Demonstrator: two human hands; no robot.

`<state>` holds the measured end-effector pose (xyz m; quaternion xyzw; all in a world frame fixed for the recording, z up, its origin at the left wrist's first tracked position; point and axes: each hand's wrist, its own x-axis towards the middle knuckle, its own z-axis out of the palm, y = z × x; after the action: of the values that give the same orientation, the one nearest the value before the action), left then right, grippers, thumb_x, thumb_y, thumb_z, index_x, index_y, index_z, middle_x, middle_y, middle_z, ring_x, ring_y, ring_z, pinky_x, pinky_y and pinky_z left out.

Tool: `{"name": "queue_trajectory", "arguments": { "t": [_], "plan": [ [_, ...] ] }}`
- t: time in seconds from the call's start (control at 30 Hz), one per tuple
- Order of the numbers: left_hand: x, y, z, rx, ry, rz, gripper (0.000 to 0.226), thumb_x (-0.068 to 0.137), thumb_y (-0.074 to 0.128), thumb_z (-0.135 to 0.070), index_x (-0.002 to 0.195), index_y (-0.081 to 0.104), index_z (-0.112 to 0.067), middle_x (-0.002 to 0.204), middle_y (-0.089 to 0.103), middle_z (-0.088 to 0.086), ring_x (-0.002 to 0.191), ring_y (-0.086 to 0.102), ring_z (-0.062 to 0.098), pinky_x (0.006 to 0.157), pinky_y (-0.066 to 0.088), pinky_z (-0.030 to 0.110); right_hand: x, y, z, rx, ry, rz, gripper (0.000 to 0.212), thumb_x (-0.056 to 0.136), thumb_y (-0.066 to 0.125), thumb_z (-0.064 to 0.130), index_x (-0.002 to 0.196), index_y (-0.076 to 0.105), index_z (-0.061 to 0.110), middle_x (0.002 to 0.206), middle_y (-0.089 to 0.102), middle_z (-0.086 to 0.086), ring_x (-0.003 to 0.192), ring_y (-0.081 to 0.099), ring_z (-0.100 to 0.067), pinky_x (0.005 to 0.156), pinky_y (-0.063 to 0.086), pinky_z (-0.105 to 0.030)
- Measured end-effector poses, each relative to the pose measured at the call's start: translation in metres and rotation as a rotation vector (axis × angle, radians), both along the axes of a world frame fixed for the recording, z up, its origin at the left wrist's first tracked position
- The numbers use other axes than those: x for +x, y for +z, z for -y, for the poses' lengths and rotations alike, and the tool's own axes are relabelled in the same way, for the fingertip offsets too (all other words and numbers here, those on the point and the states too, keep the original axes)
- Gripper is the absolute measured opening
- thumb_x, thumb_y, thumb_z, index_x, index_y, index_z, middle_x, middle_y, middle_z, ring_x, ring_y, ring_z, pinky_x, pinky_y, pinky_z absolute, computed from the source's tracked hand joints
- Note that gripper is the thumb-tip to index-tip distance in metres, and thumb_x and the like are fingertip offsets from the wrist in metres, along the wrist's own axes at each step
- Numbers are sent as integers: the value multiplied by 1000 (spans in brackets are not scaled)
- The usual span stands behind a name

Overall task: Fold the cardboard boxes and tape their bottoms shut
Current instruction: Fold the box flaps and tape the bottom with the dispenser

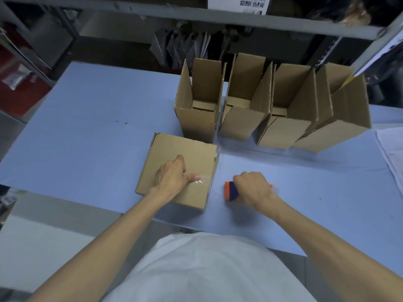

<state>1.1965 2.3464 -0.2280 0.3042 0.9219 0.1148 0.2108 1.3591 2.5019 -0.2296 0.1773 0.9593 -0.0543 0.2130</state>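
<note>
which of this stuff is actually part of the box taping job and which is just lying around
In the job: flipped box under the left hand, clear tape on it, tape dispenser gripped by the right hand, four upright boxes behind.
Lying about: papers at the far right, grey bags behind the boxes, red container far left.

And there's the white top [196,271], lower middle of the frame.
Plain, loose fabric; left forearm [122,227] and right forearm [309,232] both bare down to the wrists.
</note>
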Motion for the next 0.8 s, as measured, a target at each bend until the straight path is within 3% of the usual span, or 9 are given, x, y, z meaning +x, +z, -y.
{"name": "queue_trajectory", "arguments": {
  "t": [0.07, 0.13, 0.23, 0.3, 0.4, 0.47, 0.57, 0.67, 0.8],
  "plan": [
    [4, -3, 2, 110, -96, -66, 41, 80, 71, -49, 95, 47, -20, 81, 57, -4, 74, 58, 25, 57, 38, 32, 14, -3, -9, -42, -80, -36, 38, 71, 65, 52, 87, 57, 18, 85, 65, -3, 71, 58, -25, 58, 34, -27],
    [13, -6, 4, 262, -337, -64, 22, 90, 63, -31, 108, 53, -24, 91, 55, -3, 77, 58, 25, 61, 45, 33, 22, 3, -16, -71, -165, -128, 40, 68, 66, 58, 82, 58, 21, 76, 64, 1, 63, 53, -21, 53, 33, -26],
    [24, -16, 4, 119, -703, -113, 24, 95, 51, -21, 117, 55, -29, 97, 42, 2, 82, 45, 21, 62, 42, 35, 26, 14, -18, -96, -226, -214, 38, 65, 68, 57, 80, 56, 23, 71, 62, 5, 62, 53, -18, 50, 34, -25],
    [27, -17, -2, 11, -737, -189, 23, 94, 49, -20, 115, 54, -29, 94, 34, -1, 83, 40, 20, 60, 40, 34, 27, 21, -17, -146, -268, -261, 40, 64, 71, 57, 86, 58, 26, 76, 64, 7, 68, 56, -16, 55, 42, -26],
    [28, -13, -14, -71, -732, -137, 26, 96, 46, -21, 118, 58, -28, 101, 43, 1, 88, 50, 23, 70, 48, 35, 34, 26, -15, -187, -327, -379, 46, 63, 74, 58, 95, 62, 28, 82, 66, 8, 72, 58, -15, 58, 43, -24],
    [24, -3, -19, 104, -438, 72, 27, 97, 45, -24, 118, 61, -27, 100, 56, -1, 87, 57, 21, 73, 49, 32, 40, 27, -14, -213, -359, -504, 54, 60, 78, 58, 103, 64, 29, 85, 68, 9, 74, 60, -14, 59, 44, -24],
    [20, 16, -27, 462, 208, 698, 26, 101, 42, -21, 107, 66, -12, 92, 69, 6, 83, 65, 20, 71, 53, 29, 48, 30, -12, -341, -375, -683, 65, 56, 83, 58, 110, 66, 27, 91, 70, 10, 76, 62, -11, 63, 50, -24],
    [23, 28, -30, 493, 246, 1060, 35, 103, 41, -27, 110, 67, -4, 101, 70, 13, 91, 66, 22, 84, 52, 32, 47, 36, -8, -398, -302, -750, 69, 56, 83, 60, 113, 66, 24, 95, 70, 9, 79, 63, -9, 65, 51, -19],
    [24, 29, -26, 605, 200, 1245, 39, 98, 51, -30, 116, 62, 2, 102, 64, 11, 94, 59, 20, 86, 46, 32, 42, 42, -3, -507, -301, -828, 71, 54, 85, 52, 114, 65, 20, 101, 70, 8, 87, 65, -9, 66, 56, -25]
  ]
}}
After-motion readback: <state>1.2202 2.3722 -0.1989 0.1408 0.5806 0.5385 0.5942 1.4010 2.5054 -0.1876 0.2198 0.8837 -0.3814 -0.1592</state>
